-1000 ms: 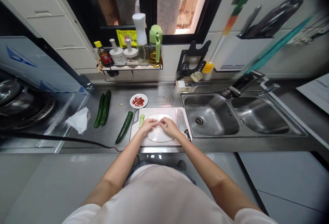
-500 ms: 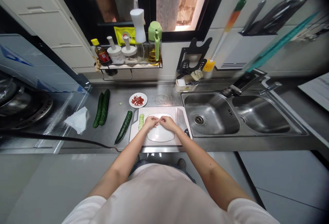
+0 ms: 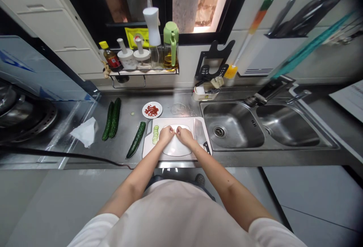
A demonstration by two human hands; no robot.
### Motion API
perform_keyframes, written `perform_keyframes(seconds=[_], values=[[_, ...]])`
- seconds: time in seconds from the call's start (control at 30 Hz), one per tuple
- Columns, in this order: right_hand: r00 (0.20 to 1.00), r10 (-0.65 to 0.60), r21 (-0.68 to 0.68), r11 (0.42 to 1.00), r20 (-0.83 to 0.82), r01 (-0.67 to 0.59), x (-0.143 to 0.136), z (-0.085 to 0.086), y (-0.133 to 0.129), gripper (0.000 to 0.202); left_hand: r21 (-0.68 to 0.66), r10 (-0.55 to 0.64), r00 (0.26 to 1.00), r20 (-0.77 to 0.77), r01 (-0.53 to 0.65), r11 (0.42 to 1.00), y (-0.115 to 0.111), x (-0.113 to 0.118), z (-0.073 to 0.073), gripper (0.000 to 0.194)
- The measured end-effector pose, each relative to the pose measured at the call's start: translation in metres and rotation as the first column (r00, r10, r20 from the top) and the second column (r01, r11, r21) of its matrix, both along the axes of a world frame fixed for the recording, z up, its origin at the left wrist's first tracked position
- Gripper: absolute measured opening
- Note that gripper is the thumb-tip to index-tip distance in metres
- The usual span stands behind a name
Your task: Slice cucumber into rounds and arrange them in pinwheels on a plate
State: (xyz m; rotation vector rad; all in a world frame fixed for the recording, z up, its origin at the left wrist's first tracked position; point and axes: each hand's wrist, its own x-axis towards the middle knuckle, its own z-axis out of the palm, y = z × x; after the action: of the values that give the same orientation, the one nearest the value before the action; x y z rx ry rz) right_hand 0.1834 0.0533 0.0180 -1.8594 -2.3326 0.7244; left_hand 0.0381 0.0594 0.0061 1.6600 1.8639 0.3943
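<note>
Both hands meet over a white rounded-square plate on the white cutting board. My left hand is closed, fingertips pinched. Close beside it, my right hand is pinched too, fingertips nearly touching the left ones. Something small and pale may be between them, too small to make out. A column of cucumber slices lies on the board left of my left hand. On the board's right side rests a kitchen knife, its black handle toward me, partly behind my right forearm.
A whole cucumber lies left of the board, with two more cucumbers farther left. A small plate of chopped red pieces stands behind the board. The double sink is at the right. A crumpled white paper lies near the stove.
My hands have turned slightly, fingertips now pointing more upward and a little apart. More of the knife handle shows beside my right forearm. The cucumbers and plates stay in place.
</note>
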Motion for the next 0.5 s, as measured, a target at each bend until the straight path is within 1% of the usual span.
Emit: perform_keyframes(seconds=[0.13, 0.3, 0.4, 0.5], values=[[0.998, 0.045, 0.014, 0.999, 0.05, -0.046, -0.001, 0.003, -0.01, 0.021, 0.002, -0.025, 0.998, -0.058, 0.025, 1.0, -0.002, 0.001, -0.001, 0.02], [0.99, 0.083, 0.065, 0.994, 0.113, -0.091, -0.001, 0.002, -0.021, 0.026, 0.019, -0.043, 0.996, -0.079, 0.045, 0.999, -0.003, 0.002, -0.003, 0.02], [0.984, 0.109, 0.067, 0.991, 0.143, -0.119, -0.001, 0.001, -0.023, 0.028, 0.029, -0.048, 0.995, -0.086, 0.051, 0.998, -0.006, 0.002, -0.002, 0.021], [0.975, 0.136, 0.065, 0.987, 0.175, -0.149, -0.001, 0.001, -0.022, 0.029, 0.04, -0.082, 0.993, -0.079, 0.086, 0.996, -0.01, 0.002, -0.001, 0.021]])
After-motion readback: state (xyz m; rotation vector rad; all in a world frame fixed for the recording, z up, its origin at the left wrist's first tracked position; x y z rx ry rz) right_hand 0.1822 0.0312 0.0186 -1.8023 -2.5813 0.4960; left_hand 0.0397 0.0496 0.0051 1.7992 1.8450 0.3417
